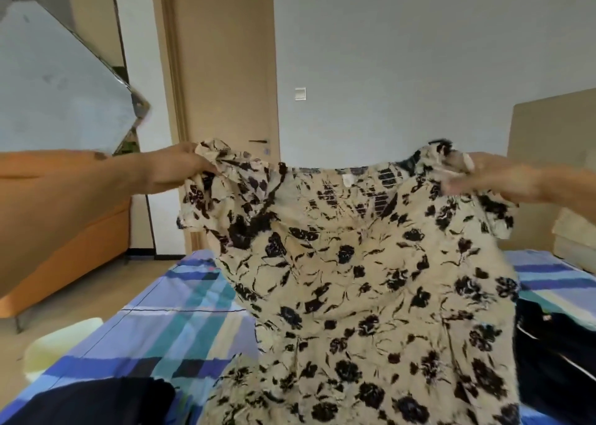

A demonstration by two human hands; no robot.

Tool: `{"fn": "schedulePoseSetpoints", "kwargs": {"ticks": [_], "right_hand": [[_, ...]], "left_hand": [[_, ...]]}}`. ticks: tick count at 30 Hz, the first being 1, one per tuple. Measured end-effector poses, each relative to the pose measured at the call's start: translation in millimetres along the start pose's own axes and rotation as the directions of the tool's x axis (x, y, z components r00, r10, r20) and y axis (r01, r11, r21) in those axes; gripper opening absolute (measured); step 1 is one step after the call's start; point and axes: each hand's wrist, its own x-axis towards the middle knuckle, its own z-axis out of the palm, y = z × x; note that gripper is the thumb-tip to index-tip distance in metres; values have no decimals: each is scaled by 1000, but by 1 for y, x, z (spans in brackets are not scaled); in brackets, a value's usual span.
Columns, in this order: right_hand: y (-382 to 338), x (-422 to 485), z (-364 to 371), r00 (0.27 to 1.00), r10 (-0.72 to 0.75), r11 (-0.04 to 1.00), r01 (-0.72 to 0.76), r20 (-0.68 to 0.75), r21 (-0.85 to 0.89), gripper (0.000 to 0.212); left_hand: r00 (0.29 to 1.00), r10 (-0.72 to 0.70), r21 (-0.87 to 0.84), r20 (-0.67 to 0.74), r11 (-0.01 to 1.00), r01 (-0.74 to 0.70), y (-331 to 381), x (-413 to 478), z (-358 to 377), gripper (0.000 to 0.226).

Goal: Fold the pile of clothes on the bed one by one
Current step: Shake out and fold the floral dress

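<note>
A cream dress with a black flower print [364,279] hangs spread out in front of me above the bed [180,324]. My left hand [180,171] grips its left shoulder and my right hand [483,177] grips its right shoulder, both held up at about the same height. The dress's lower part reaches down to the bed and out of view at the bottom. A dark garment [554,353] lies on the bed at the right, and another dark one [106,402] at the bottom left.
The bed has a blue, teal and white checked sheet. An orange cabinet [74,234] stands at the left, a closed door [225,69] straight ahead, a beige headboard [554,134] at the right. A pale stool [61,344] stands by the bed's left side.
</note>
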Motion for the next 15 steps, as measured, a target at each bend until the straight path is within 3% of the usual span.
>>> {"fn": "schedulePoseSetpoints", "kwargs": {"ticks": [2, 3, 5, 7, 9, 11, 12, 15], "right_hand": [[12, 1, 3, 999, 25, 965, -14, 38, -262, 80], [22, 5, 3, 1000, 23, 949, -17, 15, -316, 76], [26, 6, 6, 996, -34, 965, 10, -86, -261, 40], [20, 4, 4, 984, -77, 990, 57, -161, -129, 37], [10, 2, 1, 971, -84, 996, 91, -224, 23, 34], [-2, 3, -3, 965, -75, 983, 115, -252, 147, 32], [-9, 3, -4, 968, -76, 973, 124, -240, 193, 28], [-29, 10, 7, 981, -48, 952, 102, -188, 290, 13]], "left_hand": [[994, 45, -117, 102, 993, -33, 1, -6, 3, 10], [990, 74, -118, 122, 991, -59, -3, -4, 0, 25], [984, 118, -88, 132, 990, -107, -8, -6, -1, 62], [971, 156, -76, 179, 987, -145, -12, -5, -2, 78], [970, 72, -14, 231, 997, -71, -4, -11, 0, 86], [980, -54, 109, 191, 993, 33, -7, -1, -2, 71], [989, -51, 196, 142, 980, 22, -10, 4, -2, 50], [990, 91, 329, 104, 937, -121, -26, 20, 4, 20]]}}
